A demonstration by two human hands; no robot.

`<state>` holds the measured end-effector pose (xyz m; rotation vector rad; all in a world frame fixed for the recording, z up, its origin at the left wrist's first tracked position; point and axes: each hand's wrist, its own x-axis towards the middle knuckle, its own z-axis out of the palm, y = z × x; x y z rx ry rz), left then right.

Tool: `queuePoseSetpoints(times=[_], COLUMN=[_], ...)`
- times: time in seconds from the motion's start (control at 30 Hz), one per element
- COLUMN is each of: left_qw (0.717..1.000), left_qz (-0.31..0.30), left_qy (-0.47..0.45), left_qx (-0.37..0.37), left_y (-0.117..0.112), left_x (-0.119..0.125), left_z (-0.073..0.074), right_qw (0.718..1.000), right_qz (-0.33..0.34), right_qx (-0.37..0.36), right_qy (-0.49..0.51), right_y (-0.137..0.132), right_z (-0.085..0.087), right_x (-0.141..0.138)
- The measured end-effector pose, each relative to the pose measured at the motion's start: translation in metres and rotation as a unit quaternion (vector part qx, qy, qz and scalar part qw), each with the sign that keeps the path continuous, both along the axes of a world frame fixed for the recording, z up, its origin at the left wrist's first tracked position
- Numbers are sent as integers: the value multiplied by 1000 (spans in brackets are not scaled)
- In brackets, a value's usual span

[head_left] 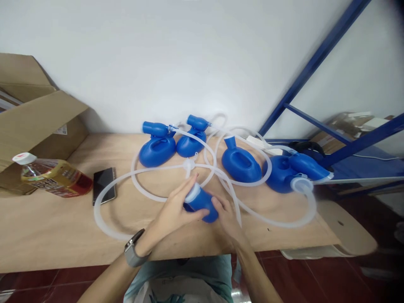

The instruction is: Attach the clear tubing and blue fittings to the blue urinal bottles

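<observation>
Near the table's front edge, a blue plastic mouthpiece (203, 206) with a white rim is held tilted between both hands. My left hand (176, 210) grips its rim end and left side, thumb along the near side. At the other end, the fingers of my right hand (225, 216) close on it. Just beyond lies a clear tube's white cap (189, 163). Farther back stand blue urinal bottles: one at left (157, 152), another beside it (191, 143), one with a bare neck (241, 164), and one at right (279, 174).
Clear hoses (115, 235) loop widely over the brown table (63, 231). On the left are a tea bottle (58, 176), a phone (104, 185) and an open cardboard box (41, 122). A blue metal rack (303, 80) stands at right. Behind the table rises a white wall.
</observation>
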<state>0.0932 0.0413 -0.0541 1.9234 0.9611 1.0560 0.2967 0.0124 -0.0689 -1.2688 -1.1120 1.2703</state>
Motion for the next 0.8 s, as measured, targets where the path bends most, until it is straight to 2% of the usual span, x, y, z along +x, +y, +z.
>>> queuePoseSetpoints(times=[0.13,0.23,0.33,0.47,0.53,0.67,0.8], left_qw=[999,999,1000,994,989,972,966], left_qz=[0,-15,-6,-57,-27,105,142], left_qy=[-8,-16,-11,-64,-97,-113,-102], left_qx=[36,31,6,-65,-113,-177,-191], left_y=[-2,1,9,16,15,8,4], left_x=[1,1,2,3,3,1,-3], left_z=[12,14,13,14,12,2,-1], right_qw=[1000,998,986,959,953,957,968], right_qz=[-8,-13,1,41,49,22,-39], right_qx=[1,-48,-121,-187,-192,-179,-150], right_qy=[9,41,111,211,231,227,195], right_y=[-9,-12,-8,1,5,6,3], right_z=[4,-1,-11,-19,-20,-21,-21], right_x=[-4,-9,-14,-14,-13,-11,-12])
